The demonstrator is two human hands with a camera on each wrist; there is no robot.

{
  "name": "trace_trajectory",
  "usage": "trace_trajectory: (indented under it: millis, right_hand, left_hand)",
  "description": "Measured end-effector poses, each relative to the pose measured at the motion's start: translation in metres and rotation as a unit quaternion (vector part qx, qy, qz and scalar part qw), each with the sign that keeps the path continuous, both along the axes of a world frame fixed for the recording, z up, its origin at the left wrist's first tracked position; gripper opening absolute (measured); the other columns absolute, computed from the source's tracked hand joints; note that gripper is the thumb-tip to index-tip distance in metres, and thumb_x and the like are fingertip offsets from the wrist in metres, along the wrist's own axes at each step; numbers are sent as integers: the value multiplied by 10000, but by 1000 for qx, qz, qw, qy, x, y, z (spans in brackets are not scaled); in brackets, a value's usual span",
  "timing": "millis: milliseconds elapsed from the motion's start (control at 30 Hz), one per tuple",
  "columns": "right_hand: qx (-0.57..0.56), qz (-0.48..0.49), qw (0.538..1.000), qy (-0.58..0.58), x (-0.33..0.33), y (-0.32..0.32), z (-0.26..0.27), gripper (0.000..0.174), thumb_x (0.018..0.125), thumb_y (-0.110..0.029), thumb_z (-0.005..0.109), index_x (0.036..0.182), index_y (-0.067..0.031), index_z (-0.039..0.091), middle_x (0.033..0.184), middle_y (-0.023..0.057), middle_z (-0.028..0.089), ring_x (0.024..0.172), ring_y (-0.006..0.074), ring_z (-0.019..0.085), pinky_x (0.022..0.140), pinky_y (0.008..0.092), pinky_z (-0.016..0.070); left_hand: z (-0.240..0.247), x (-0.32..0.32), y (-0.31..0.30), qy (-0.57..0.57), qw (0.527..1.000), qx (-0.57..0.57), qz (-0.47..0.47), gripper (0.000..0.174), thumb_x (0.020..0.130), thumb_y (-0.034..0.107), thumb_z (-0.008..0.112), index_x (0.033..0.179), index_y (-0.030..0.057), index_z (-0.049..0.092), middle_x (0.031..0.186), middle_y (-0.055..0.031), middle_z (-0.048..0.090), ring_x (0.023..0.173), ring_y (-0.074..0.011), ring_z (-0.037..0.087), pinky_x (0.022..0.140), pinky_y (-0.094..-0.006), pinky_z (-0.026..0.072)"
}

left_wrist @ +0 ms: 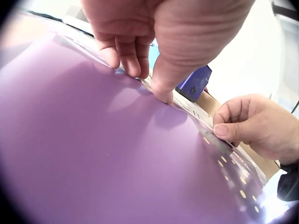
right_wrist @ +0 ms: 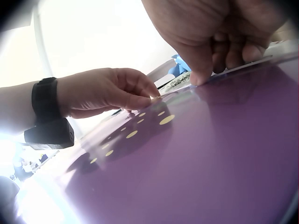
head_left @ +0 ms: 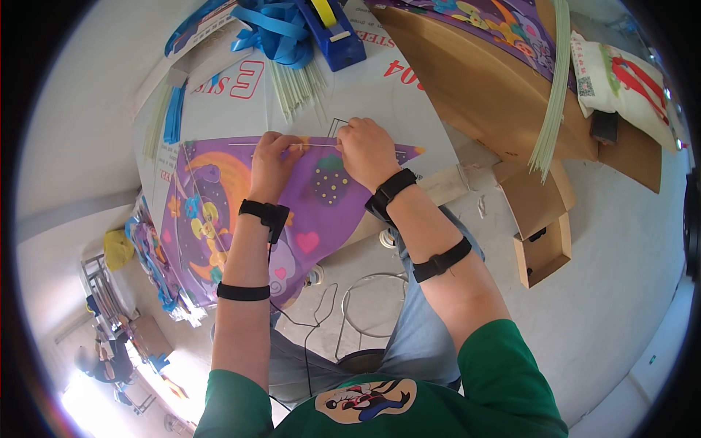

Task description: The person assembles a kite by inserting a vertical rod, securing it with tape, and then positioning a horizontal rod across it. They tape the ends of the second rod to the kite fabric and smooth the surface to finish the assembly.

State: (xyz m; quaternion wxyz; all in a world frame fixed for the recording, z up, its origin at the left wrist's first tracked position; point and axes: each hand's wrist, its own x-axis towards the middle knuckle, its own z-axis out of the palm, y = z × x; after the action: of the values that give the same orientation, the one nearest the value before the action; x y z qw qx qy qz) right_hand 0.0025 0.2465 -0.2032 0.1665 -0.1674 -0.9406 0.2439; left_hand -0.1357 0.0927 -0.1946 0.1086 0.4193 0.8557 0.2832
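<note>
A purple kite sheet (head_left: 332,212), printed with a moon, a strawberry and hearts, lies over the table's front edge. Along its far edge runs a thin white rod (head_left: 318,146). My left hand (head_left: 270,171) pinches the kite's edge at this rod, thumb and fingers against the film in the left wrist view. Farther right, my right hand (head_left: 369,152) pinches the same edge above the strawberry print. In the right wrist view, the purple film (right_wrist: 224,154) hangs smooth below both hands. The right palm hides part of the right fingertips in the head view.
Behind the hands are a bundle of pale rods (head_left: 298,91), blue ribbon (head_left: 274,35) and a blue tape dispenser (head_left: 336,36). More long rods (head_left: 553,95) lie across a cardboard box (head_left: 467,80) at right. A small open carton (head_left: 544,252) is on the floor.
</note>
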Motion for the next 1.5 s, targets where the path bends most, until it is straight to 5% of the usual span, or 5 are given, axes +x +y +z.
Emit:
trace_trajectory:
  millis: [633, 1100, 1500]
  right_hand:
    - [-30, 6, 1000, 5, -2, 0, 1, 62, 731, -84, 633, 700, -58, 587, 764, 90, 558, 790, 288, 557, 686, 396, 467]
    - [-31, -10, 999, -15, -2, -1, 6, 77, 724, -76, 648, 679, -54, 589, 756, 83, 562, 782, 272, 563, 683, 379, 473]
    - [-20, -4, 1000, -11, 0, 0, 5, 28, 719, -72, 638, 718, -51, 619, 778, 86, 579, 793, 258, 570, 697, 360, 480]
  left_hand:
    - [2, 5, 1, -8, 998, 37, 42, 142, 727, 137, 705, 867, 121, 685, 855, -107, 569, 834, -287, 577, 730, -381, 474]
    - [1, 10, -33, 72, 994, 45, 75, 303, 775, -22, 534, 1045, 72, 635, 1118, -143, 569, 1025, -324, 536, 874, -391, 453]
    - [2, 12, -38, 38, 997, 15, 64, 311, 819, -1, 521, 1113, 66, 596, 1221, -182, 510, 1078, -347, 522, 899, -382, 447]
